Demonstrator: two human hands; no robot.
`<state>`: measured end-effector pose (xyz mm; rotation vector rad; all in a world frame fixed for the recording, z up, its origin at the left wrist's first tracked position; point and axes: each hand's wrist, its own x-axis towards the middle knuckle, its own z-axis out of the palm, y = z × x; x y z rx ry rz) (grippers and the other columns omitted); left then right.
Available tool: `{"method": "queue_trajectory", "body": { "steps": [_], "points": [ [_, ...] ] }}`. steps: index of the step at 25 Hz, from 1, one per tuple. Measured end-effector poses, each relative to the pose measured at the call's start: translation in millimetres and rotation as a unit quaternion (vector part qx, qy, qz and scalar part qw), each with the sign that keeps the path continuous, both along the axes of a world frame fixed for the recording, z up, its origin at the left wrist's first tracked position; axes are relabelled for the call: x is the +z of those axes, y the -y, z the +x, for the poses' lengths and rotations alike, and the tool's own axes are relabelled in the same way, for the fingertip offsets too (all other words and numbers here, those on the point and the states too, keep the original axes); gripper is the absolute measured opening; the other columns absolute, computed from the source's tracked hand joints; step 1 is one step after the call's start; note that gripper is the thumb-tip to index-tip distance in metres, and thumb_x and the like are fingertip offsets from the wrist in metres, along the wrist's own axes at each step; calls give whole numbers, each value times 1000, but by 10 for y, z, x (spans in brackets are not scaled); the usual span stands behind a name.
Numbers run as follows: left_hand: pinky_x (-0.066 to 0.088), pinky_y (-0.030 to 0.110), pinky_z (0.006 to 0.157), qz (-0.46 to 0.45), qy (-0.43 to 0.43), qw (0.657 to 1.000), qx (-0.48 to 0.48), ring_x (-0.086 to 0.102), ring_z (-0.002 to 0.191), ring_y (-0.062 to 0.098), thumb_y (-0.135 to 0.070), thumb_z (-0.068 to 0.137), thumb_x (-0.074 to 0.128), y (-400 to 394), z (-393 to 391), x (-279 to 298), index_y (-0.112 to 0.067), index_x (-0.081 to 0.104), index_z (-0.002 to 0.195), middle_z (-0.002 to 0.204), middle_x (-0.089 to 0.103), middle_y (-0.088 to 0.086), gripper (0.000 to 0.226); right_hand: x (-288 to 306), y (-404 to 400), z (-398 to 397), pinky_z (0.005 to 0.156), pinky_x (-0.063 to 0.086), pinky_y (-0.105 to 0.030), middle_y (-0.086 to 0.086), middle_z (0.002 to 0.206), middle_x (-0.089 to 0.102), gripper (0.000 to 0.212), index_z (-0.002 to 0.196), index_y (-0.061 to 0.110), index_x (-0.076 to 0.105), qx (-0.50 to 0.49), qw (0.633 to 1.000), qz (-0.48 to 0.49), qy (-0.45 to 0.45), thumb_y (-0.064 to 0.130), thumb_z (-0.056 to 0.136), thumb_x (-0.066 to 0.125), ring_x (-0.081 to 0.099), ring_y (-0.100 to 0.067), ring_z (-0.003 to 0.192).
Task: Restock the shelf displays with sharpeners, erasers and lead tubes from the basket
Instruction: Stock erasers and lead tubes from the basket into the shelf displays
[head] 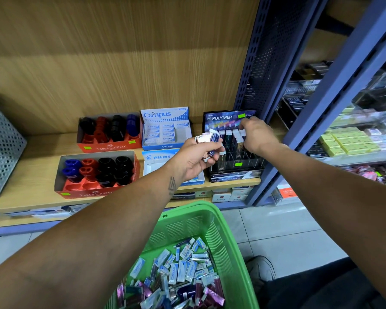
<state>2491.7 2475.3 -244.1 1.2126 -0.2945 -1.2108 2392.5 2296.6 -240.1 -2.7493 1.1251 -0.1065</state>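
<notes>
My left hand (197, 158) grips a small bunch of lead tubes (210, 140) just left of the black Hi-Polymer lead display (232, 152) on the wooden shelf (42, 197). Over the display's back rows, my right hand (255, 136) has its fingers curled down among the white-capped tubes; what they pinch is hidden. The green basket (230, 246) sits below, with several erasers and lead tubes (183, 275) in it. Two red Faber-Castell sharpener boxes (98, 172) stand at the left. A Campus eraser box (166, 130) and a Pilot eraser box (158, 161) stand in the middle.
A perforated metal bin (2, 148) stands at the shelf's left end. A blue steel upright (334, 97) borders the display on the right, with more stocked shelves (352, 139) beyond. Boxes sit on the lower shelf (223, 195). A shoe (262, 269) rests on the tiled floor.
</notes>
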Motion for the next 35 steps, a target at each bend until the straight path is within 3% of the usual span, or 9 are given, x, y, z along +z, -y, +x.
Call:
{"method": "queue_trajectory", "body": {
  "steps": [2, 4, 6, 15, 24, 28, 31, 34, 35],
  "points": [
    [41, 18, 48, -19, -53, 998, -25, 52, 60, 15, 5, 93, 54, -31, -19, 43, 3, 64, 109, 96, 67, 22, 20, 125, -101, 14, 77, 52, -32, -8, 107, 67, 28, 105, 15, 66, -38, 968, 186, 162, -4, 85, 62, 63, -24, 94],
    [47, 21, 53, -31, -63, 996, -45, 57, 65, 17, 7, 94, 51, -61, -50, 70, 3, 61, 114, 99, 67, 23, 23, 295, -275, -32, 78, 55, -31, -7, 102, 73, 17, 107, 11, 71, -25, 858, 425, 286, 6, 91, 66, 66, -18, 89],
    [54, 24, 57, -33, -55, 996, -54, 64, 69, 21, 8, 95, 51, -90, -86, 81, 3, 59, 117, 101, 68, 24, 25, 352, -392, -110, 83, 57, -32, -7, 104, 74, 22, 112, 7, 72, 28, 792, 528, 305, 15, 92, 69, 67, -16, 89],
    [49, 21, 51, 4, -17, 996, -91, 60, 66, 21, 20, 88, 51, -115, -262, 138, 0, 61, 95, 90, 63, 27, 24, 338, -588, -285, 58, 53, -32, -20, 87, 69, 19, 100, 1, 74, 145, 859, 438, 223, 6, 82, 79, 58, -29, 68],
    [38, 20, 50, -27, -46, 991, -122, 51, 67, 15, 25, 81, 49, -95, -238, 108, -8, 59, 90, 82, 51, 11, 35, 404, -598, -207, 85, 54, -25, 0, 98, 72, 24, 105, 16, 77, 199, 846, 446, 212, 7, 82, 78, 65, -12, 95],
    [42, 21, 58, -82, -124, 978, -143, 52, 72, 15, -11, 86, 67, -86, -196, 158, -8, 60, 104, 93, 56, 16, 20, 365, -582, -150, 57, 49, -29, -14, 101, 70, 13, 97, 8, 73, 120, 762, 550, 322, 2, 86, 71, 63, -23, 81],
    [40, 21, 59, -78, -129, 976, -158, 48, 72, 14, -54, 87, 65, -31, -137, 165, -8, 62, 108, 95, 59, 11, 50, 359, -521, -122, 50, 40, -27, -18, 100, 66, 5, 95, 12, 65, 75, 669, 631, 385, 10, 91, 65, 58, -25, 73],
    [39, 18, 54, -53, -135, 981, -126, 49, 66, 12, -30, 92, 60, -3, -101, 113, -1, 62, 109, 95, 59, 12, 34, 409, -460, -42, 62, 55, -38, -16, 93, 65, 9, 105, 14, 59, -8, 547, 658, 517, 9, 101, 53, 67, -28, 85],
    [38, 16, 53, -44, -139, 983, -109, 49, 64, 11, -18, 93, 56, -2, -87, 85, 1, 61, 110, 94, 59, 12, 26, 412, -421, -7, 64, 56, -36, -12, 87, 65, 16, 112, 15, 59, -43, 554, 638, 533, 7, 102, 51, 68, -24, 82]
  ]
}}
